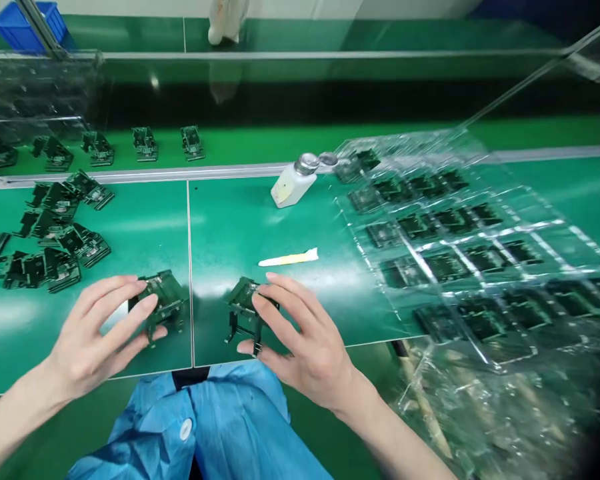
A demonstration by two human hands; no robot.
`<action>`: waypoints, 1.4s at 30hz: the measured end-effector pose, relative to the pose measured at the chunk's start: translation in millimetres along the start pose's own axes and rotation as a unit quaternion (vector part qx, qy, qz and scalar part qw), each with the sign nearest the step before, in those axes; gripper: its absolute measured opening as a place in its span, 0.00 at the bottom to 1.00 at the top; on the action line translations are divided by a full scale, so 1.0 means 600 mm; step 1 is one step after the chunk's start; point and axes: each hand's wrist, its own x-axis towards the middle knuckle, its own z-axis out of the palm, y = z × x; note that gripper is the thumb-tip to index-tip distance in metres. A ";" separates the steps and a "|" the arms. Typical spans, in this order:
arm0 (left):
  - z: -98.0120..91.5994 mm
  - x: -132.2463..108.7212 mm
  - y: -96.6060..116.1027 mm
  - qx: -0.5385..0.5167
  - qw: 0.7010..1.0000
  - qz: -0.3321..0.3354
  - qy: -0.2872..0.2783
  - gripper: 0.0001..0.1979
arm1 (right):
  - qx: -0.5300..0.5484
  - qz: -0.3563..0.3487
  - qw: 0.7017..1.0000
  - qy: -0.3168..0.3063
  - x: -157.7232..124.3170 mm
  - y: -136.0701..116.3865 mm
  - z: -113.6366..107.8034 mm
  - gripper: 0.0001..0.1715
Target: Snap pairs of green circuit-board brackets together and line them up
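Observation:
My left hand (105,333) grips a small green circuit board assembly (167,293) near the table's front edge, fingers on its top and left side, thumb below. Just across the table seam, my right hand (300,327) is closed on a second circuit board assembly (243,297), which has dark legs pointing down. The two assemblies are apart from each other. Beyond my right hand, a white brush-like stick with a yellow middle (289,259) lies on the green table (220,227). Farther back stands a white bottle (293,183) with its metal lid flipped open.
Several circuit boards (83,243) lie in a loose pile at the left. More boards (144,143) stand in a row on the strip behind. Clear plastic trays (523,213) holding boards cover the right side, overhanging the front edge. A blue bin (27,27) sits at the back left.

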 end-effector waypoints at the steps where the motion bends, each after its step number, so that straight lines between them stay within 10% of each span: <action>1: -0.004 0.002 -0.009 0.025 0.998 0.046 0.021 0.25 | -0.034 -0.045 0.998 0.023 0.006 0.006 -0.007 0.18; 6: -0.026 0.022 -0.044 0.106 0.966 0.220 0.084 0.23 | -0.114 -0.234 0.960 0.100 0.033 0.021 -0.038 0.08; 13: -0.036 0.047 -0.051 0.118 0.942 0.298 0.104 0.09 | -0.138 -0.323 0.931 0.102 0.055 0.038 -0.053 0.07; 16: -0.008 0.033 -0.026 0.024 0.975 0.180 0.129 0.11 | -0.114 -0.275 0.947 0.124 0.047 0.039 -0.024 0.05; 19: 0.035 0.016 0.022 -0.199 0.950 -0.169 0.172 0.23 | 0.061 -0.069 0.983 0.160 0.025 0.021 0.029 0.22; 22: 0.069 0.013 0.076 -0.467 0.687 -0.523 0.191 0.24 | 0.397 0.234 0.868 0.183 0.004 -0.017 0.083 0.28; 26: 0.089 0.028 0.121 -0.646 0.258 -0.670 0.260 0.13 | 0.702 0.497 0.473 0.193 0.005 -0.060 0.126 0.19; 28: 0.093 0.035 0.132 -0.664 0.149 -0.673 0.292 0.09 | 0.739 0.544 0.332 0.221 0.016 -0.070 0.136 0.16; 30: 0.097 0.038 0.138 -0.683 0.094 -0.661 0.296 0.09 | 0.754 0.554 0.265 0.233 0.027 -0.074 0.140 0.16; 33: 0.099 0.036 0.137 -0.708 0.084 -0.636 0.295 0.10 | 0.775 0.542 0.230 0.232 0.036 -0.076 0.139 0.15; 37: 0.099 0.025 0.120 -0.719 0.145 -0.618 0.284 0.13 | 0.783 0.539 0.202 0.236 0.034 -0.072 0.136 0.15; 42: 0.097 0.005 0.096 -0.677 0.261 -0.625 0.287 0.16 | 0.756 0.539 0.276 0.247 0.019 -0.054 0.135 0.18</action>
